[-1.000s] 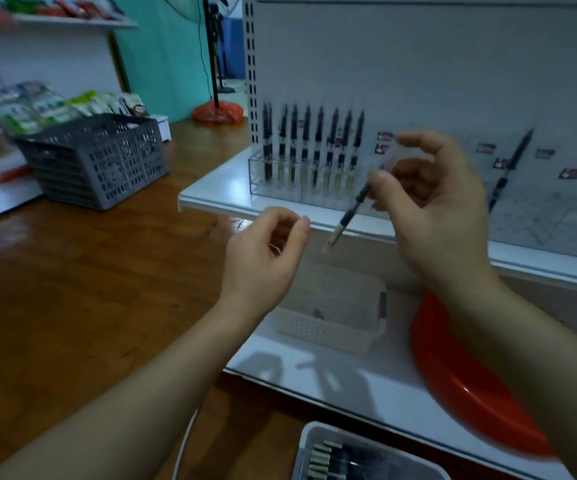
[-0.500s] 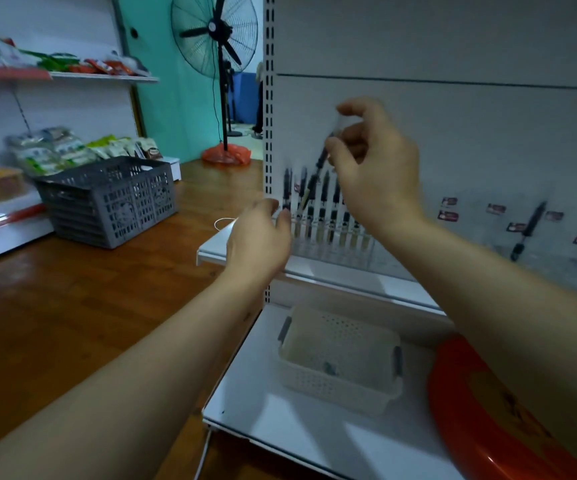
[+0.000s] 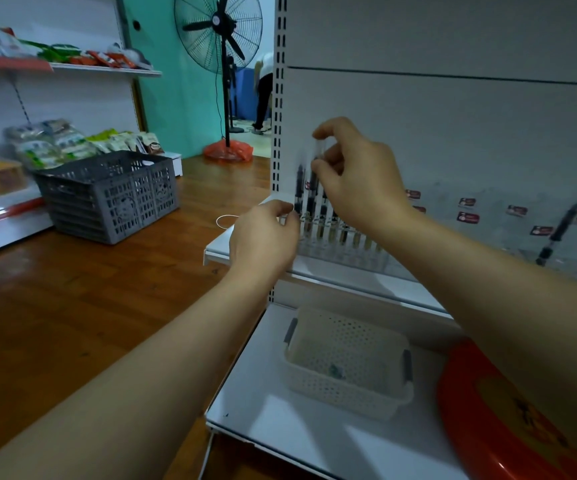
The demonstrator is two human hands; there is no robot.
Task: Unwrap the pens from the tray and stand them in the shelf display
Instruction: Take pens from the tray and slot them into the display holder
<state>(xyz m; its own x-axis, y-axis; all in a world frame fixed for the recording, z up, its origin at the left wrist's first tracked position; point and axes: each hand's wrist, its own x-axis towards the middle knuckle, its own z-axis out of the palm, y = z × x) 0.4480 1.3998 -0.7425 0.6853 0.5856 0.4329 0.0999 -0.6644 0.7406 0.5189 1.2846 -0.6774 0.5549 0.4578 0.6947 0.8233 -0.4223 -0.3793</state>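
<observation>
My right hand [image 3: 356, 178] pinches a black pen [image 3: 315, 174] upright over the clear pen display [image 3: 340, 242] on the white shelf [image 3: 349, 275]. Several black pens stand in a row in the display, partly hidden behind my hands. My left hand [image 3: 263, 237] is at the display's left end with its fingers curled; what it holds is too blurred to tell. One more black pen [image 3: 557, 233] leans against the back panel at the right.
A white perforated basket [image 3: 346, 362] sits on the lower shelf [image 3: 280, 427], next to a red round tray [image 3: 505, 427] at the right. A grey crate [image 3: 110, 195] stands on the wooden floor at the left, a standing fan [image 3: 219, 32] behind it. A person is far back.
My right hand brought the pen from tilted in front of the shelf up to upright over the display. My left hand moved to the display's left end. The view tilted upward.
</observation>
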